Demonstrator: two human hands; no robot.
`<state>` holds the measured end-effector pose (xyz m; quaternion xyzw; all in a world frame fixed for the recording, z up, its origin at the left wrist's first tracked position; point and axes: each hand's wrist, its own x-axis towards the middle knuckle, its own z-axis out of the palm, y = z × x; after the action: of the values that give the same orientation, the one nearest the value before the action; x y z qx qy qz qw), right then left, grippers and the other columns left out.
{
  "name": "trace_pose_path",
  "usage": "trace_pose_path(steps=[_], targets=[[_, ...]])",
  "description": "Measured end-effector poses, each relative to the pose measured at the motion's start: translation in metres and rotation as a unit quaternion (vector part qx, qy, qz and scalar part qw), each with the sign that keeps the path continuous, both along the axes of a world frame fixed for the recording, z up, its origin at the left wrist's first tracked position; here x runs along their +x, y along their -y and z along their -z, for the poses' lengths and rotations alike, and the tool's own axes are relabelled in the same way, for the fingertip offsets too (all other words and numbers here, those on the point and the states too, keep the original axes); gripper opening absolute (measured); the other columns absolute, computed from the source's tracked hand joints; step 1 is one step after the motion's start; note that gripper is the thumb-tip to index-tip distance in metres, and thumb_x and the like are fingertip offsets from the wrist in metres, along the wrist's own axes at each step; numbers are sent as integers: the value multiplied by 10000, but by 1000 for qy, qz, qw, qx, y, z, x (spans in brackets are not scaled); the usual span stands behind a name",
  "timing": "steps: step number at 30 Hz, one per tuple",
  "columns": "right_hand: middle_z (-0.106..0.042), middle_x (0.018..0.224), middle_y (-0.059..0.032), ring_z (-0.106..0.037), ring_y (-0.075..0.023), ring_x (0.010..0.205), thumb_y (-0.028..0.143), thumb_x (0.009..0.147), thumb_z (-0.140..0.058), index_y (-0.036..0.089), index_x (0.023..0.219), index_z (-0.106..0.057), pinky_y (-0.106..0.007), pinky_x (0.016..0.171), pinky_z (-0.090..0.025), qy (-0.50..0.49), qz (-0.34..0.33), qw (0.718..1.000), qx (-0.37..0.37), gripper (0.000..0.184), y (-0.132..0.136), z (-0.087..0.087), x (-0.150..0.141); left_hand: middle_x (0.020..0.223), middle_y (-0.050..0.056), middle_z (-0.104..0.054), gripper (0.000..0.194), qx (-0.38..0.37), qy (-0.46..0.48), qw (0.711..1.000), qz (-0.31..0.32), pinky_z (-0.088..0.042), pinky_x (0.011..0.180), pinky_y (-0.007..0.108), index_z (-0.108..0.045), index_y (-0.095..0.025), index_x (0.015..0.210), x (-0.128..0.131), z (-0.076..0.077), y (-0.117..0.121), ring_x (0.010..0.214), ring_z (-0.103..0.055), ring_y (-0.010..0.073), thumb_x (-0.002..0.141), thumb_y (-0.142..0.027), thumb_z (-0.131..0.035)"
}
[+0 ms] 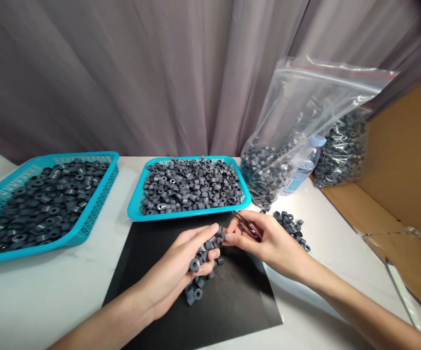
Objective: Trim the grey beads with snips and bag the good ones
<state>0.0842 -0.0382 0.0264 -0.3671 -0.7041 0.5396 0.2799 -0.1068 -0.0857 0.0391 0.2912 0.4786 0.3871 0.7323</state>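
My left hand (181,270) is cupped over the black mat (232,301), closed round a handful of small grey ring-shaped parts (205,253). A few more of these rings (193,291) lie on the mat just below it. My right hand (269,240) meets the left at the fingertips, pinching one ring at the edge of the handful. It also holds a small red-handled tool (249,227), perhaps scissors or tweezers, against the palm.
Two turquoise baskets hold many grey rings: a deep one (97,209) at the left, a shallow one (137,206) behind the mat. A loose pile (292,228) lies right of my hand. Two clear bags of rings (287,155) (342,146) stand at the back right beside a cardboard box (407,170).
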Motion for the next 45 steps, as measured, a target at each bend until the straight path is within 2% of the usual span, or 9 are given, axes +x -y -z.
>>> trace_pose_path(steps=[7, 12, 15, 19, 24, 34, 40, 43, 45], targets=[[-525, 737, 13, -423, -109, 640, 449, 944, -576, 173, 832, -546, -237, 580, -349, 34, 1, 999, 29, 299, 0, -3, -2, 733, -1, -516, 268, -20, -9, 1000, -17, -232, 462, 143, -662, -120, 988, 0, -2, 0, 543, -291, 46, 927, -378, -627], [-416, 681, 46, -385, -98, 600, 398, 971, -527, 198, 827, -481, -226, 547, -328, 61, 124, 977, 161, 251, -9, -25, 7, 799, 21, -519, 316, 12, -17, 999, -25, -236, 468, 151, -727, -122, 1007, -7, -4, -3, 590, -314, 58, 897, -410, -660], [-452, 688, 46, -364, -83, 570, 310, 960, -551, 188, 857, -523, -219, 518, -310, 91, 224, 918, 314, 161, -13, -71, 17, 801, 17, -491, 365, 12, -19, 1000, -21, -243, 472, 160, -745, -127, 1025, -12, -5, -3, 605, -319, 65, 879, -453, -670], [-445, 651, 58, -363, -62, 573, 226, 910, -595, 162, 808, -560, -217, 557, -331, 141, 378, 753, 520, 125, -31, -158, 26, 794, 6, -447, 384, 5, -16, 1000, 5, -246, 475, 162, -745, -132, 1053, -13, -4, 0, 627, -333, 73, 891, -467, -651], [-662, 955, -129, -596, -134, 810, 357, 882, -467, -3, 916, -647, -320, 612, -360, 387, 419, 698, 432, 404, -97, -226, 37, 781, -18, -383, 381, 21, 11, 999, 39, -207, 460, 158, -731, -166, 1082, -10, 0, 1, 608, -298, 62, 890, -485, -649], [-686, 886, -156, -644, -244, 971, 567, 722, -157, -131, 956, -693, -433, 601, -348, 496, 276, 729, 383, 910, -148, -207, 68, 747, -41, -322, 370, 13, 106, 991, 83, -122, 421, 156, -724, -131, 1080, -5, 1, 4, 565, -226, 38, 942, -447, -591], [-671, 1072, -216, -629, -315, 1071, 715, 766, -138, -74, 1098, -661, -450, 621, -331, 494, 363, 649, 450, 1003, -141, -210, 60, 742, -43, -324, 365, 11, 116, 990, 82, -132, 413, 155, -724, -119, 1085, -4, 3, 5, 559, -228, 36, 951, -428, -584], [-688, 1151, -156, -641, -293, 1084, 666, 954, -163, 95, 1196, -668, -432, 682, -337, 412, 443, 580, 545, 799, -113, -204, 51, 739, -44, -320, 360, 12, 118, 990, 81, -136, 413, 150, -724, -128, 1084, -5, 3, 4, 557, -220, 37, 953, -431, -580], [-700, 1140, -118, -655, -257, 1033, 585, 1020, -227, 198, 1254, -649, -386, 707, -366, 353, 445, 580, 584, 619, -82, -191, 43, 731, -48, -309, 366, 13, 116, 990, 81, -144, 413, 144, -725, -125, 1075, -6, 2, 2, 556, -210, 37, 950, -439, -583]])
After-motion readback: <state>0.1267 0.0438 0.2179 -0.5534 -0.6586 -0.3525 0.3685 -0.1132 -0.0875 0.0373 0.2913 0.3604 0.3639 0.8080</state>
